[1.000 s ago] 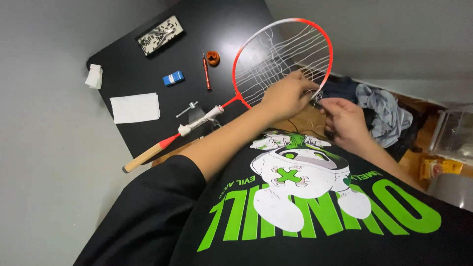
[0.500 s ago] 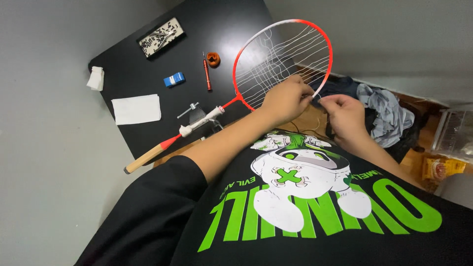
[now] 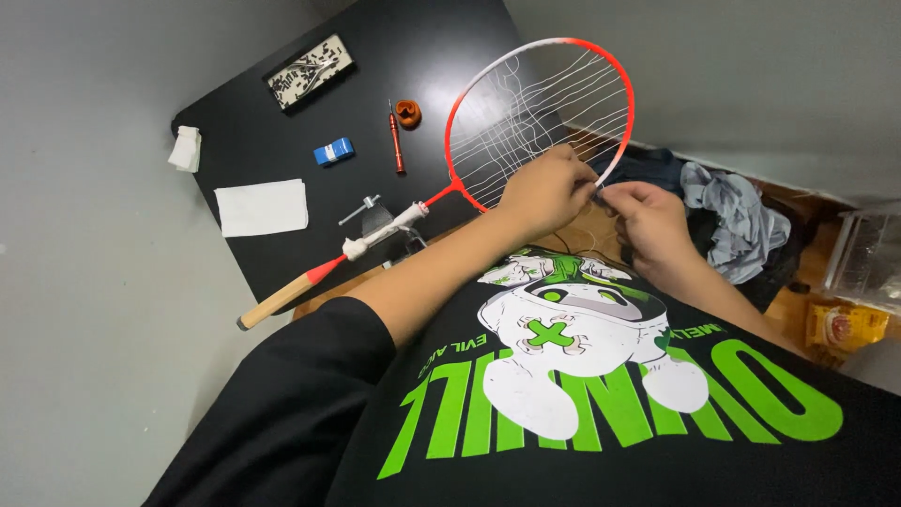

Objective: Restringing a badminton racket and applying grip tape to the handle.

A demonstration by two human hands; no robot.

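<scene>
The red-and-white badminton racket with a pale wooden grip (image 3: 526,113) is lying across the near edge of the black tabletop (image 3: 422,47), its head jutting out past the corner toward the person and its shaft sitting at a small grey metal clamp (image 3: 380,218). The thin white strings (image 3: 540,117) are running loose and uneven across the frame, some wavy, so they are looking slack rather than tensioned.

Risks, as I am judging them: a slack string could be slipping back through the frame if the pinch is easing, and a hard pull could be twisting the racket on the clamp or dragging the overhanging head off the table. Loose loops could also be crossing and snagging on each other.

The left hand (image 3: 544,192) is curling over the lower rim of the racket head, fingers closed down on the frame and strings. The right hand (image 3: 648,221) is sitting just beside it, nearly touching, fingertips drawn together in a pinch at the rim; it seems to be gripping a strand, though the string itself is too fine to make out there.

Further out on the table are lying a red-handled screwdriver (image 3: 395,139), a small orange spool (image 3: 407,113), a little blue block (image 3: 334,151), a folded white cloth (image 3: 262,207) and a flat patterned tray (image 3: 310,72)
</scene>
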